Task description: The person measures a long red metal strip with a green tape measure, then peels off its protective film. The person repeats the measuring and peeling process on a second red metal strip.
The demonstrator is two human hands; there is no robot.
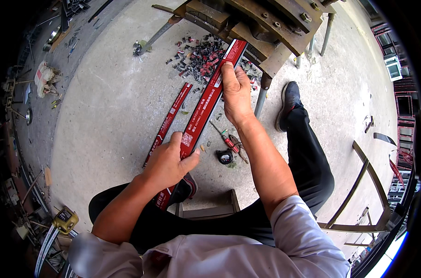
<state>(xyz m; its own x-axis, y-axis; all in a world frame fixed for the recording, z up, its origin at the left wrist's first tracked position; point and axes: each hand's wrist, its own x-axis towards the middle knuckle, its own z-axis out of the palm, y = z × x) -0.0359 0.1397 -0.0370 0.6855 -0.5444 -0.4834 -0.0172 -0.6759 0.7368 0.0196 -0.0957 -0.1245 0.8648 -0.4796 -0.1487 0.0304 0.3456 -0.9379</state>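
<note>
A long profile strip covered in red printed film (203,107) slants from my lap up to a heavy metal punching machine (266,28). Its far end meets the machine's front edge; how deep it sits inside is hidden. My left hand (166,160) grips the strip low down, thumb along its right side. Farther up, my right hand (236,90) holds the same strip close to the machine, thumb on the red face. A second, narrower red strip (169,120) lies on the floor to the left, roughly parallel to the first.
Small red and black offcuts (199,58) are heaped under the machine. A screwdriver (226,138), pliers (238,143) and a black tape measure (224,157) lie between my legs. A yellow tape measure (65,219) is at lower left. An angled metal frame (358,227) stands at right.
</note>
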